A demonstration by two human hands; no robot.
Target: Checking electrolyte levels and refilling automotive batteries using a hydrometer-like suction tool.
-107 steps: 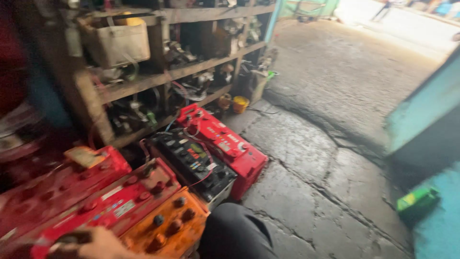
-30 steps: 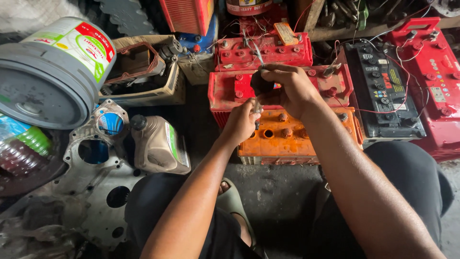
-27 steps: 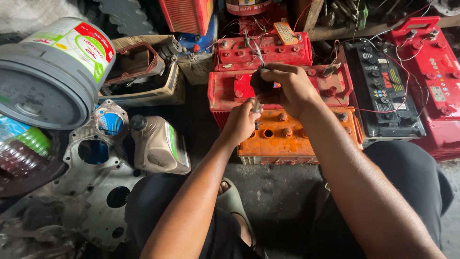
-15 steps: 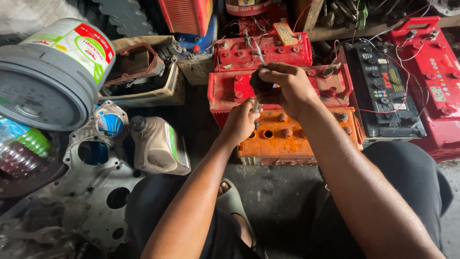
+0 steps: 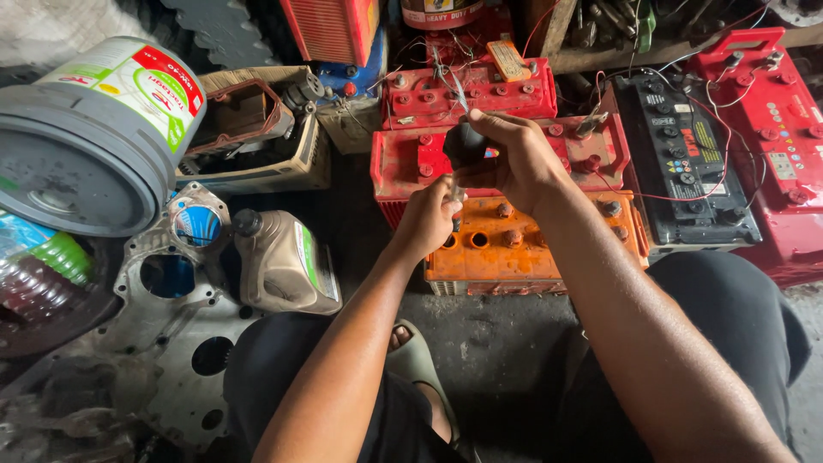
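My right hand (image 5: 514,159) is closed around a small black rubber bulb (image 5: 467,146), held above the batteries. Just below it my left hand (image 5: 429,219) pinches the thin tube under the bulb, over an open filler hole of the orange battery (image 5: 523,249). Behind the orange battery stand two red batteries (image 5: 403,159), one after the other, with caps and loose wires on top. My knees frame the view on both sides.
A black battery (image 5: 681,163) and a red battery with a handle (image 5: 771,129) stand at the right, wired together. At the left are a grey plastic bucket (image 5: 86,137), a cardboard box of parts (image 5: 257,129), a beige oil jug (image 5: 283,261) and a grey metal engine plate (image 5: 171,317).
The view swung from a shelf and floor down onto the batteries. Over the last second my hands stayed almost still; the right hand with the bulb rose slightly.
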